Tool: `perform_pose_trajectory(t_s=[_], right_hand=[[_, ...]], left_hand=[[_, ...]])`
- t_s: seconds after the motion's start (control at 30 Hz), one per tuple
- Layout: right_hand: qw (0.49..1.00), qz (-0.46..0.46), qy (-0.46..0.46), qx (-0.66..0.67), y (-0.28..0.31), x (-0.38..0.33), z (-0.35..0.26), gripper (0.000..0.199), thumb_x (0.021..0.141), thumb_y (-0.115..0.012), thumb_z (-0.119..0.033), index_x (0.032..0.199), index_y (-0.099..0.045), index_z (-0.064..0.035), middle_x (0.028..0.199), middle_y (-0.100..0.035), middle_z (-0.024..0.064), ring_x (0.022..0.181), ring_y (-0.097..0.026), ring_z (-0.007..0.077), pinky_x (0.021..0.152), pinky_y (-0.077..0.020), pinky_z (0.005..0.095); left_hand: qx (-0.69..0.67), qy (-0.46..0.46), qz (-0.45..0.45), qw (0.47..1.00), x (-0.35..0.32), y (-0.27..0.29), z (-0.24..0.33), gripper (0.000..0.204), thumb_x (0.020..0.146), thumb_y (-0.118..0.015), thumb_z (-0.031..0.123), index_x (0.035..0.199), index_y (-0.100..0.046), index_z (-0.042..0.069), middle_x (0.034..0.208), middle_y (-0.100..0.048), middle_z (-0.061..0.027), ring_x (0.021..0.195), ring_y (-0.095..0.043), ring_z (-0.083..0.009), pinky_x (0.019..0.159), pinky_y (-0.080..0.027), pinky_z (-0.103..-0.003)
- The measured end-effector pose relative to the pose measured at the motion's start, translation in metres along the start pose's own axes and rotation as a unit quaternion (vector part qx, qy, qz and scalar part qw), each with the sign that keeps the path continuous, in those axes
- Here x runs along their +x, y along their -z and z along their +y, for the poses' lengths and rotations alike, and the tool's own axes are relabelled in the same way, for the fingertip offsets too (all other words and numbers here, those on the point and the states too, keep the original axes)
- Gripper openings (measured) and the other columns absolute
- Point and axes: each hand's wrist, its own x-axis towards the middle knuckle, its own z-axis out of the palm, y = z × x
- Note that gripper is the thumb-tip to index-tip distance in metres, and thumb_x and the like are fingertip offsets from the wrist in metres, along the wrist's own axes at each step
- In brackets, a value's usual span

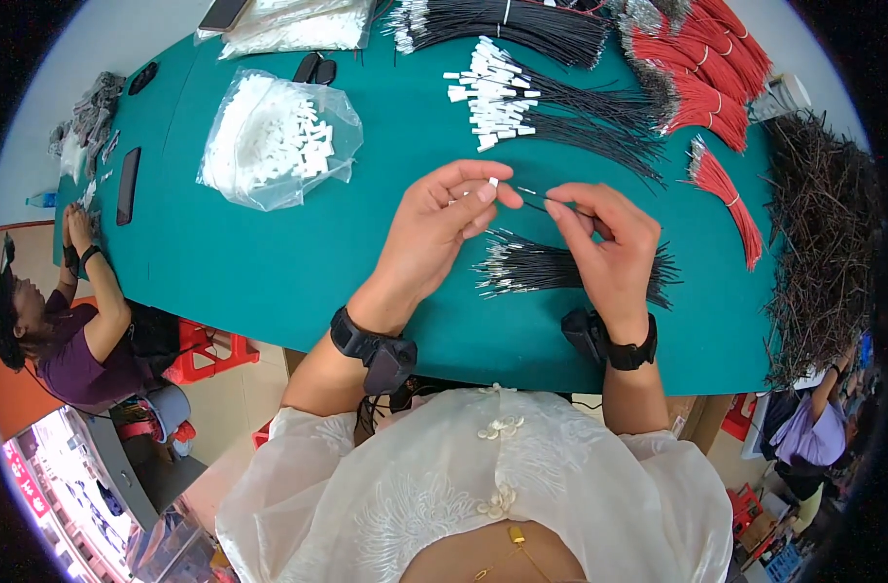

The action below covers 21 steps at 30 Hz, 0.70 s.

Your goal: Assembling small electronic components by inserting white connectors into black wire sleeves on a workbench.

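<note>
Between the thumb and forefinger of my left hand point(426, 225) is a small white plastic connector housing point(493, 182). A bit of white shows behind the thumb, perhaps more housings in the palm. My right hand point(614, 243) pinches a thin black wire point(533, 192), its metal-tipped end pointing at the housing with a small gap between them. Below the right hand lies a bundle of loose black wires point(531, 267) with bare metal terminals at the left. Farther back is a pile of black wires with white connectors on their ends point(502, 97).
On the green table point(298, 253) rests a clear bag of white housings point(269, 141). Red wire bundles point(701, 68), a smaller red bundle point(726, 199), a black bundle point(522, 24) and a dark tangled heap point(823, 243) lie around. A co-worker point(74, 330) sits at the left.
</note>
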Motion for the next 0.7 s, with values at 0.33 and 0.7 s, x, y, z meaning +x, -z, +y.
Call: perform_pose_trajectory(t_s=[0.33, 0.7], right_hand=[[1.000, 0.007, -0.001, 0.009, -0.001, -0.003, 0.006, 0.008, 0.085, -0.070, 0.001, 0.093, -0.068, 0.0018, 0.078, -0.064, 0.0025, 0.063, -0.050, 0.0043, 0.053, -0.0364, 0.0199], [0.999, 0.008, -0.036, -0.002, 0.000, -0.004, 0.004, 0.007, 0.086, -0.071, -0.002, 0.092, -0.068, 0.0012, 0.078, -0.065, 0.0024, 0.063, -0.049, 0.0048, 0.054, -0.0358, 0.0208]], left_hand=[[0.017, 0.025, -0.020, 0.999, -0.002, 0.002, -0.001, 0.028, 0.098, -0.055, 0.009, 0.124, -0.061, 0.000, 0.087, -0.066, -0.0048, 0.064, -0.041, -0.0049, 0.057, -0.033, -0.019], [0.107, -0.005, 0.003, 0.994, -0.005, -0.006, 0.003, 0.027, 0.097, -0.058, 0.011, 0.122, -0.061, -0.001, 0.095, -0.070, -0.0092, 0.063, -0.040, -0.0032, 0.057, -0.033, -0.018]])
